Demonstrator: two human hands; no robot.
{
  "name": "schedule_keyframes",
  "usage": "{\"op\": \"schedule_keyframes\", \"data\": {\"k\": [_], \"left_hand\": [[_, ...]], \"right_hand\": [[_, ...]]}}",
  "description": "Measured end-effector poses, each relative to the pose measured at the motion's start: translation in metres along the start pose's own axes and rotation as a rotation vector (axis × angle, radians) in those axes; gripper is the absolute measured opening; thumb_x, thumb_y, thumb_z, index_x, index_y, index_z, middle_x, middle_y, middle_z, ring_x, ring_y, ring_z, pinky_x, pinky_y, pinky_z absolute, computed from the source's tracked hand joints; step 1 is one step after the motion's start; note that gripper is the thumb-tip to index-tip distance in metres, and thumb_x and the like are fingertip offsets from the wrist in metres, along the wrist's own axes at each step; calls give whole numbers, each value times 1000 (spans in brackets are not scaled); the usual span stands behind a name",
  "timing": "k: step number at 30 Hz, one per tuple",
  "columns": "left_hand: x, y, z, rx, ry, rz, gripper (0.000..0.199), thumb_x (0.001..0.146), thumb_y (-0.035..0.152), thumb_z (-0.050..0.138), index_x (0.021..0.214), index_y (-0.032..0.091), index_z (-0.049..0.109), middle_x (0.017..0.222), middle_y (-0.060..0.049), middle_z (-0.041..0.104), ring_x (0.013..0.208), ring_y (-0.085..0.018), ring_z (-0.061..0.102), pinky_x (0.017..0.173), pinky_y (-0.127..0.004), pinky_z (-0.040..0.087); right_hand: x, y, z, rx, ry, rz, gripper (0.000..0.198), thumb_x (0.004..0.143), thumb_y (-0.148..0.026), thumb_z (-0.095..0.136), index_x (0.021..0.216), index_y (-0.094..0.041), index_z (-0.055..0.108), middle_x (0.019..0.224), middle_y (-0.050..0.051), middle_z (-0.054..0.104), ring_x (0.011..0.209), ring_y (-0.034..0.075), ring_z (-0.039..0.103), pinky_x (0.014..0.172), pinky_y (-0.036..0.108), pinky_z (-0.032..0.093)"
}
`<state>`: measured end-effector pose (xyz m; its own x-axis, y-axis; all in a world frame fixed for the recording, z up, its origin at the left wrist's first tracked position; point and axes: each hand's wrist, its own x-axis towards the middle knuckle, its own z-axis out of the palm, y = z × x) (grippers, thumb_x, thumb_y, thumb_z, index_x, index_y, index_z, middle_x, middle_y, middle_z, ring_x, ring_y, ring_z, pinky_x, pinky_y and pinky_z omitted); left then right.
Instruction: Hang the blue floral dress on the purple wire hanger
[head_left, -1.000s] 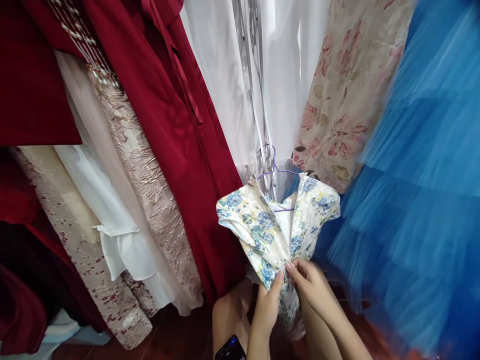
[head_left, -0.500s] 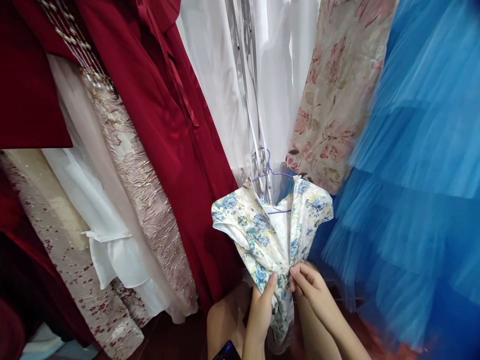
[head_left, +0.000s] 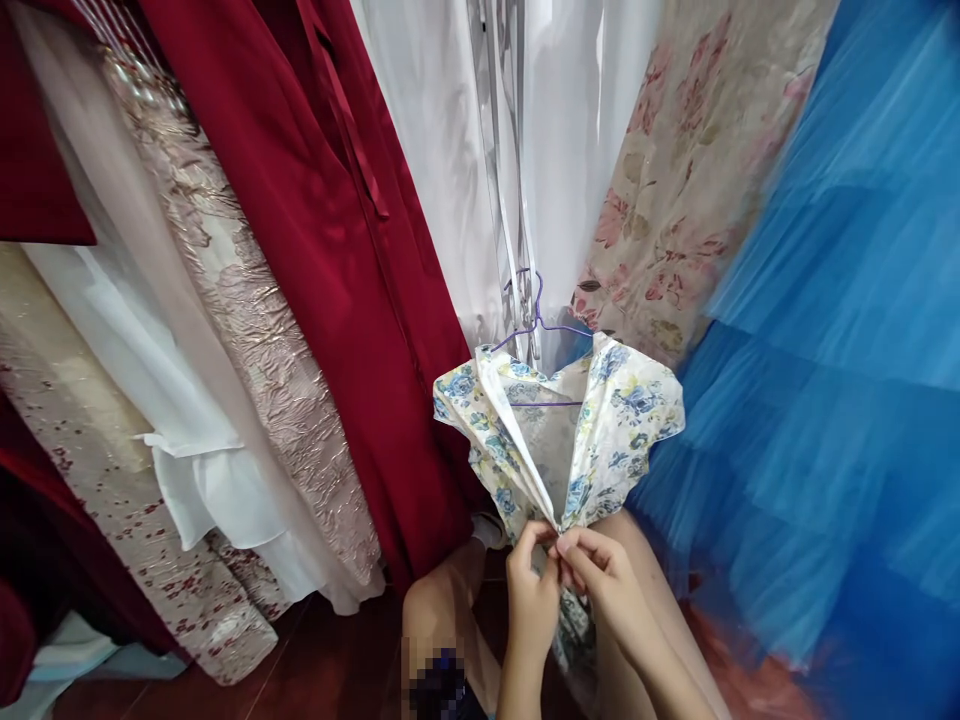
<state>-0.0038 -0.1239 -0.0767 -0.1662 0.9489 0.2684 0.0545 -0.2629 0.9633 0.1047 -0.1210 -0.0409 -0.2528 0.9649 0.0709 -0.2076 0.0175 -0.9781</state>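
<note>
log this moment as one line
left hand: pinching blue-flowered garment; right hand: pinching same garment, close beside; purple hanger: inside garment

One blue-flowered garment (head_left: pixel 622 420), one purple hanger (head_left: pixel 538 318)

One left hand (head_left: pixel 534 578) and one right hand (head_left: pixel 606 572), two in all; two bare legs (head_left: pixel 430 605). Among larger clothes: one long red garment (head_left: pixel 352 330), one layered blue garment (head_left: pixel 810 400), one pink-flowered garment (head_left: pixel 675 220), one crinkled metallic-pink garment (head_left: pixel 255 310). White cloth (head_left: pixel 435 150) and far-left fabrics (head_left: pixel 52 330) overlap too much to count.

Grip's (head_left: pixel 559 552) being flanked by the nearest gown (head_left: pixel 375 330) on the left and a skirt (head_left: pixel 810 450) on the right. Just beyond it, the shoulders of the dress (head_left: pixel 622 430) are being held on a hanger (head_left: pixel 538 322), backed by hanging cloth (head_left: pixel 566 180).
</note>
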Motion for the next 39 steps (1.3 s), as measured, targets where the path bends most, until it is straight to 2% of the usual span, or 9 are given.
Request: {"op": "schedule_keyframes", "data": {"k": [6, 16, 20, 23, 26, 29, 33, 36, 39], "left_hand": [[-2, 15, -4, 238, -194, 41, 19, 99, 30, 40, 102, 21, 57, 98, -7, 63, 92, -21, 58, 84, -29, 42], [-9, 44, -21, 581, -324, 70, 14, 91, 17, 45, 93, 24, 57, 90, -4, 64, 86, -22, 58, 75, -29, 38], [-8, 31, -26, 515, -314, 67, 13, 90, 16, 47, 90, 23, 59, 88, -4, 64, 85, -22, 58, 76, -29, 41], [14, 36, -30, 407, -184, 125, 16, 92, 21, 48, 100, 21, 62, 98, -7, 63, 92, -21, 59, 82, -29, 44], [53, 69, -31, 323, -13, 240, 31, 96, 29, 47, 124, 21, 57, 104, -8, 62, 90, -19, 59, 82, -29, 46], [95, 115, -28, 333, -52, 374, 42, 99, 30, 43, 140, 24, 45, 91, -3, 61, 74, -15, 56, 73, -26, 46], [138, 154, -22, 501, -106, 579, 25, 98, 26, 46, 116, 23, 63, 92, -3, 64, 83, -16, 59, 78, -27, 46], [154, 163, -22, 653, -88, 700, 19, 98, 22, 46, 96, 20, 65, 91, -4, 64, 86, -17, 60, 80, -28, 44], [160, 163, -25, 813, -148, 703, 16, 97, 21, 46, 96, 20, 62, 92, -3, 63, 87, -18, 59, 79, -28, 44]], "right_hand": [[27, -26, -12, 127, 126, 21, 34, 80, -47, 67, 71, -14, 65, 51, -4, 46, 46, 8, 30, 47, 25, 20], [147, -170, -12, 229, -13, -116, 26, 83, -30, 58, 79, -5, 65, 53, -10, 40, 46, 0, 22, 47, 23, 12], [142, -159, -4, 178, 32, -183, 23, 83, -32, 61, 78, -10, 67, 53, -7, 47, 45, 3, 29, 47, 24, 16], [126, -133, -1, 113, 70, -216, 22, 80, -35, 65, 77, -13, 68, 51, -5, 50, 45, 6, 32, 46, 25, 17], [115, -121, -4, -1, 93, -290, 29, 82, -41, 65, 72, -14, 66, 50, -5, 48, 46, 7, 33, 46, 25, 19], [113, -125, -7, -124, 49, -354, 30, 84, -43, 63, 73, -15, 67, 49, -5, 47, 46, 8, 35, 46, 24, 21], [118, -131, -8, -180, -33, -371, 28, 82, -41, 65, 70, -16, 65, 48, -5, 48, 44, 9, 36, 46, 24, 23], [122, -125, -8, -156, -14, -380, 29, 81, -42, 66, 70, -16, 64, 48, -5, 47, 44, 9, 35, 45, 24, 23], [126, -118, -8, -75, 21, -377, 29, 80, -43, 65, 71, -16, 65, 47, -5, 46, 44, 9, 35, 46, 24, 23]]}}
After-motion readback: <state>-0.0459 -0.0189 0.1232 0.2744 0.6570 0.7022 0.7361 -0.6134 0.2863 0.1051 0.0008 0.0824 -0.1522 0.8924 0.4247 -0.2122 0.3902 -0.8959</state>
